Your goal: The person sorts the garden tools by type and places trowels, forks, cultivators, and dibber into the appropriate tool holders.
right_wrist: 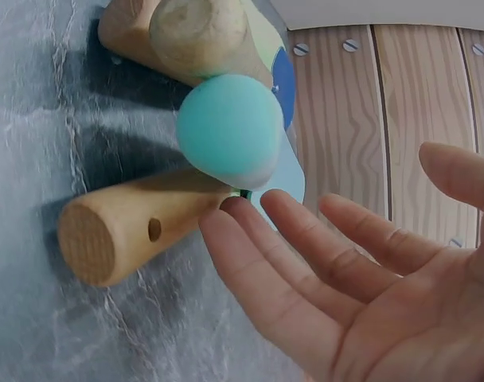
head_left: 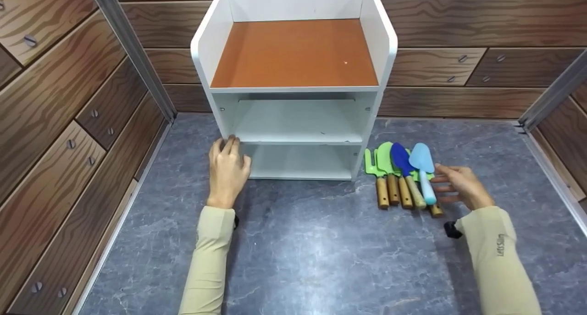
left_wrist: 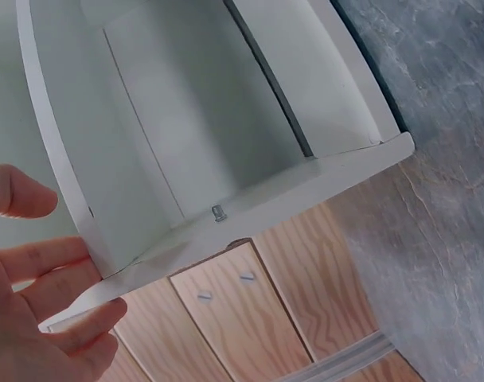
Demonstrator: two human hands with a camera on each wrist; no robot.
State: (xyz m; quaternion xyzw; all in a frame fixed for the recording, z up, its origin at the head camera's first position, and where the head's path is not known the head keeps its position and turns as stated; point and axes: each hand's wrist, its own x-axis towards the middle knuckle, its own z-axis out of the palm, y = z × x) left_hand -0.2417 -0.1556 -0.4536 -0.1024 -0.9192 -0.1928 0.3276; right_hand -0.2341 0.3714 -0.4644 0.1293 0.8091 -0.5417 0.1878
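A white shelf unit point(head_left: 293, 91) with an orange top board stands ahead. My left hand point(head_left: 228, 170) rests at its left front edge, level with the middle shelf point(head_left: 300, 143). In the left wrist view, fingertips point(left_wrist: 75, 278) touch the side panel's edge point(left_wrist: 138, 274), and the thumb stands apart. Right of the unit lies a group of small garden tools, including a green hand fork point(head_left: 373, 166), a blue trowel point(head_left: 401, 158) and a light-blue trowel point(head_left: 422, 161) on top. My right hand point(head_left: 463, 184) is beside the light-blue trowel, fingers extended and thumb apart, holding nothing.
Both lower compartments of the unit face forward. Wood-patterned walls point(head_left: 481, 24) enclose the back and sides, with metal strips point(head_left: 133, 49) along the corners. Grey marbled flooring point(head_left: 312, 255) spreads in front of the unit and around the tools.
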